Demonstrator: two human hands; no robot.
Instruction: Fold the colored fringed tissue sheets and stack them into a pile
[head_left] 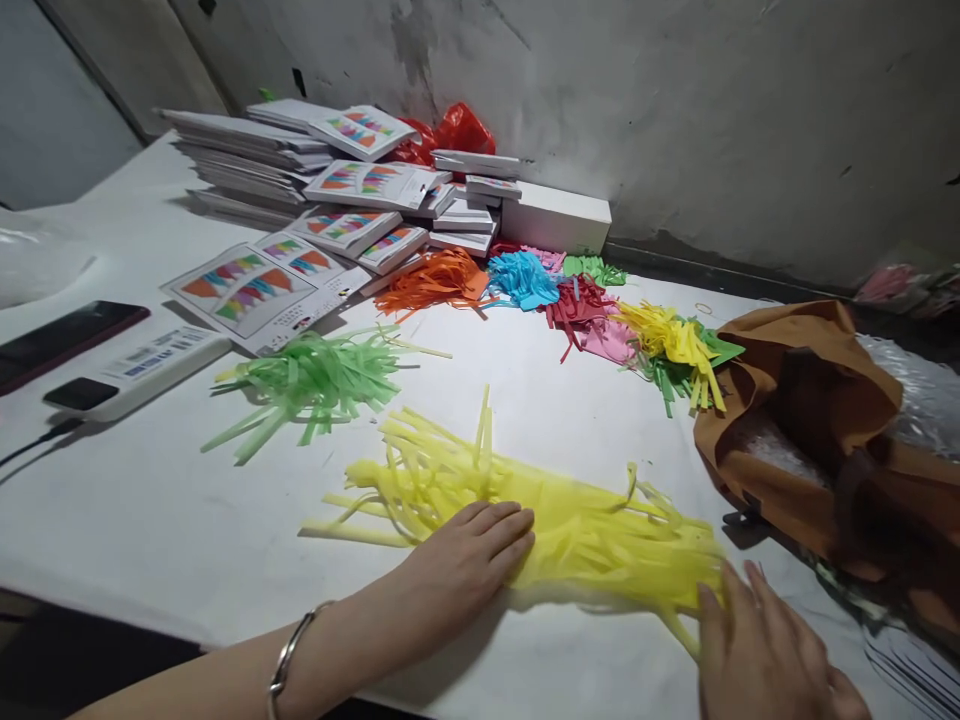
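Note:
A yellow paper tassel (577, 520) lies spread out on the white table, its cut strips fanning to the left and right of a solid middle band. My left hand (480, 550) lies flat on the middle of it, fingers stretched out together. At the tassel's right end is my right hand (765, 640), slightly blurred, with its fingers apart and the tips touching or very near the strips. I see nothing held in it. A light green tassel (322, 380) rests on the table to the left, beyond my left hand.
Orange (435, 280), blue (523, 278) and yellow (675, 340) tassels lie among others at the back. Behind them are stacked white packets (367, 185) and a white box (555, 215). A brown bag (795, 400) stands at right; a power bank (135, 370) and phone (67, 340) lie left.

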